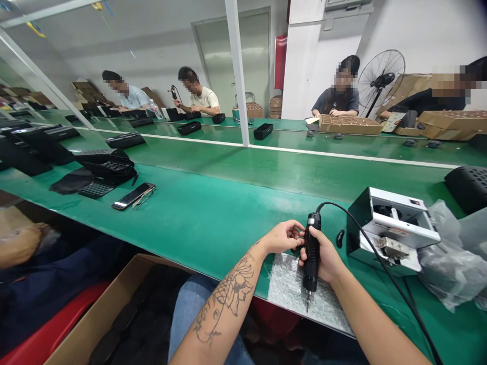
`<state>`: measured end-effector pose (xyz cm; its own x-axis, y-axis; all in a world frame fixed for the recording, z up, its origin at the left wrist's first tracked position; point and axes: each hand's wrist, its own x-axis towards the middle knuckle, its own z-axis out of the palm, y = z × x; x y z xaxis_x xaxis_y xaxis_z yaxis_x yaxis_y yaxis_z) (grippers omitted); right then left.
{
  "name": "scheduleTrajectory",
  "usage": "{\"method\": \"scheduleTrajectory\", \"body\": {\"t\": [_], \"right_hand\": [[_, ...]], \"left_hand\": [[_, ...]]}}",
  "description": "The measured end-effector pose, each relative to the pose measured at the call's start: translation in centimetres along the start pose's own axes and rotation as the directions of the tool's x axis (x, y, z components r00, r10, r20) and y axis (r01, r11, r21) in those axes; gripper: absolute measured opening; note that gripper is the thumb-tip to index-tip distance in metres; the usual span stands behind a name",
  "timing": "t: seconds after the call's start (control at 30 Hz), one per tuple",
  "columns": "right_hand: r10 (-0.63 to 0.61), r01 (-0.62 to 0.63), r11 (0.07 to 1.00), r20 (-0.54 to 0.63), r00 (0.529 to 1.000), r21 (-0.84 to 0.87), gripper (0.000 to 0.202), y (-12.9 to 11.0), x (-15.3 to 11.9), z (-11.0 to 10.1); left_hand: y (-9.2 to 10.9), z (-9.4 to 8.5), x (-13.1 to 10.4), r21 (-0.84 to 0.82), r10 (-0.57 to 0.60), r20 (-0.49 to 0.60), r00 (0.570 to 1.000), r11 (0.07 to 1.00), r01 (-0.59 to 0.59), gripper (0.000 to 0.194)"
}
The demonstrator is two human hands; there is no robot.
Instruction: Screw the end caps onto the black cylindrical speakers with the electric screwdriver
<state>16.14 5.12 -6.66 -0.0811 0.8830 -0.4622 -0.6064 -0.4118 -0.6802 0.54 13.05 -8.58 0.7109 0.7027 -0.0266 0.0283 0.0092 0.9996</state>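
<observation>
My right hand (326,256) is wrapped round a black electric screwdriver (312,248), whose metal bit points down over a silvery bubble-wrap mat (283,284) at the table's front edge. A black cable runs from the tool's top toward the lower right. Just left of the screwdriver is my left hand (283,236), its fingers bent; a small dark thing shows beneath them, and whether the fingers grip it cannot be made out. A small black part (340,238) lies on the green table (213,218), right of my right hand.
A white and black machine (395,228) stands at the right, beside clear plastic bags (451,253). A phone (134,196) with glasses and black housings (110,167) lie at the left. An open carton (91,309) is below the table. People sit across the bench; another person's hand is at far left.
</observation>
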Motion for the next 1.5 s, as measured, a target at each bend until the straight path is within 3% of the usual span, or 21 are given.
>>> {"method": "scheduleTrajectory", "body": {"t": [1.5], "right_hand": [[0.009,-0.009,1.000,-0.004,1.000,0.018,0.033,0.02,0.14,-0.14]], "left_hand": [[0.33,-0.02,-0.12,0.011,-0.011,-0.004,1.000,1.000,0.011,0.041]]}}
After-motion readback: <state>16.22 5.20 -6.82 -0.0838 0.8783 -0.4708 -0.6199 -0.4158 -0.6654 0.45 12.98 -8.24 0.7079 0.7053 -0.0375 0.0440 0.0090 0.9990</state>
